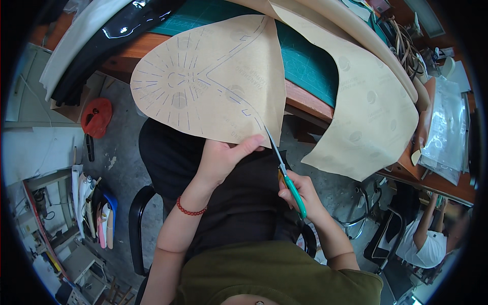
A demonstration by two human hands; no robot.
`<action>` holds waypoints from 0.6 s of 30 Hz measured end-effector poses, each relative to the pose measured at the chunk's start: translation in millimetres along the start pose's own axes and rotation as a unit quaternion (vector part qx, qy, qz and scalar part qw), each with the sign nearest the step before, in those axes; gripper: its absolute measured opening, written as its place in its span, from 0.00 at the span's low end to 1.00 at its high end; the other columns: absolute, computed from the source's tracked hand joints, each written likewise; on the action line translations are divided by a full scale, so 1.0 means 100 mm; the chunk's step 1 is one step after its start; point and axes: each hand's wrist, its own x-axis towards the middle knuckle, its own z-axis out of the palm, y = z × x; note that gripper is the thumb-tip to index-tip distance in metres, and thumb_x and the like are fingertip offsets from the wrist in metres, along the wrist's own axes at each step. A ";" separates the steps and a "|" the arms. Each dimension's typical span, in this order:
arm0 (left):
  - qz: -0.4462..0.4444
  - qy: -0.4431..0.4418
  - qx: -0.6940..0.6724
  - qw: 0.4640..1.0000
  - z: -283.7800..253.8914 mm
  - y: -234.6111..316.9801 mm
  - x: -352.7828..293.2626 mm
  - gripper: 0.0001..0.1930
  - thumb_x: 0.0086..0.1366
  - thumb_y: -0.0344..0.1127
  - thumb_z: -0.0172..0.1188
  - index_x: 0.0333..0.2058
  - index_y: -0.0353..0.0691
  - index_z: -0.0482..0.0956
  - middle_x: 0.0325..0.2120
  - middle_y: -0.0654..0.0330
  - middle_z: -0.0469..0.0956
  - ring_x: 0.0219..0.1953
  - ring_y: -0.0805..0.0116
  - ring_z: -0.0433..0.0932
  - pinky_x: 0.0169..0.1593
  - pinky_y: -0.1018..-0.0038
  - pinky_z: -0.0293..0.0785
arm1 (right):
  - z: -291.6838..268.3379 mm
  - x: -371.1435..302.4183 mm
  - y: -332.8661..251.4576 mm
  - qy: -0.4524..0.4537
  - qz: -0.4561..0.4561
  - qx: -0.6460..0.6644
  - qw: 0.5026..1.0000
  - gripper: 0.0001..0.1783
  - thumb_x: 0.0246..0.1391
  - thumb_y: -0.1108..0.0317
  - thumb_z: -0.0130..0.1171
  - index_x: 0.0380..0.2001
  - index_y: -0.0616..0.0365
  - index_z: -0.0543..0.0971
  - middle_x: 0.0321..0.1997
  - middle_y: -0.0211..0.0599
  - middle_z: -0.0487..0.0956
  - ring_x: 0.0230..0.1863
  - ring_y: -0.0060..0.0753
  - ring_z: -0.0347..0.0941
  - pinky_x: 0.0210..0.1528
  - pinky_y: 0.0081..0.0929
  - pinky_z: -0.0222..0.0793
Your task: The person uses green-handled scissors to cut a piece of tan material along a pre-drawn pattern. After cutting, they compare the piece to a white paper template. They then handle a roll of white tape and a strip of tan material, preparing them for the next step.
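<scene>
My left hand (227, 158) pinches the lower edge of a tan piece of leather (223, 61), thumb on top and fingers underneath. Blue dashed lines and faint stamps cover this rounded piece, which reaches up over the table edge. In my right hand (303, 192) are scissors with green handles (295, 195), the fingers wrapped round them. Their blades (273, 141) meet the leather at its lower right corner, beside a blue line. A larger curved offcut of the same tan material (373, 101) drapes over the table to the right.
A green cutting mat (310, 66) lies on the wooden table (309, 101). Rolls of black material (119, 38) and pale material hang at the upper left. Clear plastic bags (445, 132) rest at the right. A seated person (424, 239) is at the lower right, and a red stool (96, 117) stands left.
</scene>
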 end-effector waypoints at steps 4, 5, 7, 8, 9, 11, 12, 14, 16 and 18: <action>0.023 0.032 -0.030 0.999 -0.05 0.02 0.01 0.16 0.59 0.25 0.65 0.46 0.30 0.74 0.39 0.56 0.79 0.39 0.69 0.79 0.42 0.74 0.79 | -0.01 0.00 -0.02 -0.009 0.018 0.022 1.000 0.22 0.54 0.52 0.63 0.24 0.57 0.68 0.11 0.25 0.65 0.13 0.16 0.64 0.18 0.19 0.57; 0.011 0.025 -0.023 0.999 -0.07 0.02 0.01 0.17 0.58 0.24 0.65 0.46 0.30 0.74 0.39 0.56 0.79 0.40 0.70 0.79 0.42 0.75 0.78 | -0.01 0.00 -0.02 -0.013 0.021 0.029 0.999 0.22 0.54 0.52 0.63 0.24 0.57 0.68 0.11 0.25 0.65 0.13 0.16 0.63 0.18 0.19 0.57; 0.013 0.020 0.000 1.000 -0.08 0.03 -0.01 0.18 0.58 0.24 0.65 0.47 0.30 0.73 0.40 0.56 0.78 0.41 0.70 0.78 0.44 0.76 0.77 | 0.00 0.02 -0.03 -0.021 0.018 0.040 0.999 0.21 0.55 0.51 0.62 0.25 0.57 0.68 0.12 0.24 0.65 0.13 0.16 0.63 0.18 0.18 0.56; 0.015 0.018 0.012 1.000 -0.08 0.03 -0.02 0.18 0.58 0.24 0.65 0.47 0.30 0.73 0.41 0.56 0.78 0.42 0.71 0.78 0.45 0.76 0.76 | 0.01 0.04 -0.03 -0.024 0.012 0.044 0.999 0.21 0.55 0.51 0.62 0.25 0.57 0.68 0.12 0.24 0.65 0.13 0.16 0.63 0.18 0.18 0.56; 0.017 0.018 0.014 1.000 -0.08 0.02 -0.02 0.18 0.58 0.23 0.65 0.47 0.30 0.73 0.41 0.56 0.78 0.42 0.71 0.78 0.46 0.76 0.76 | 0.02 0.06 -0.02 -0.027 0.006 0.047 0.998 0.21 0.55 0.51 0.62 0.26 0.56 0.69 0.12 0.23 0.64 0.13 0.16 0.62 0.18 0.18 0.56; 0.022 0.018 0.019 0.999 -0.07 0.02 -0.03 0.18 0.58 0.23 0.65 0.48 0.30 0.73 0.42 0.57 0.78 0.44 0.71 0.77 0.48 0.76 0.74 | 0.02 0.07 -0.01 -0.025 -0.012 0.038 0.999 0.21 0.55 0.50 0.61 0.26 0.56 0.68 0.12 0.23 0.64 0.13 0.15 0.62 0.18 0.18 0.55; 0.018 0.016 0.018 1.000 -0.08 0.02 -0.03 0.19 0.58 0.23 0.65 0.48 0.30 0.73 0.42 0.57 0.78 0.44 0.71 0.77 0.49 0.76 0.74 | 0.02 0.08 -0.01 -0.024 -0.020 0.034 0.999 0.22 0.55 0.49 0.61 0.26 0.56 0.68 0.12 0.23 0.64 0.13 0.15 0.62 0.18 0.18 0.55; 0.011 0.012 0.018 1.000 -0.10 0.02 -0.04 0.19 0.58 0.23 0.65 0.48 0.30 0.73 0.43 0.57 0.78 0.45 0.71 0.77 0.51 0.76 0.73 | 0.00 0.07 -0.01 -0.032 -0.009 0.040 0.999 0.21 0.55 0.50 0.61 0.26 0.55 0.68 0.12 0.23 0.64 0.13 0.15 0.61 0.17 0.17 0.55; 0.005 0.013 0.014 1.000 -0.10 0.02 -0.04 0.20 0.57 0.23 0.65 0.49 0.30 0.73 0.43 0.57 0.78 0.45 0.71 0.77 0.51 0.76 0.73 | -0.02 0.05 -0.02 -0.039 -0.003 0.041 0.998 0.20 0.55 0.52 0.62 0.25 0.55 0.68 0.12 0.22 0.64 0.13 0.14 0.61 0.17 0.17 0.55; 0.003 0.013 0.012 1.000 -0.11 0.02 -0.04 0.20 0.57 0.23 0.65 0.49 0.30 0.73 0.43 0.57 0.78 0.45 0.71 0.77 0.51 0.75 0.73 | -0.04 0.04 -0.04 -0.045 -0.002 0.035 0.998 0.19 0.56 0.54 0.62 0.25 0.55 0.67 0.12 0.22 0.64 0.13 0.14 0.61 0.17 0.17 0.55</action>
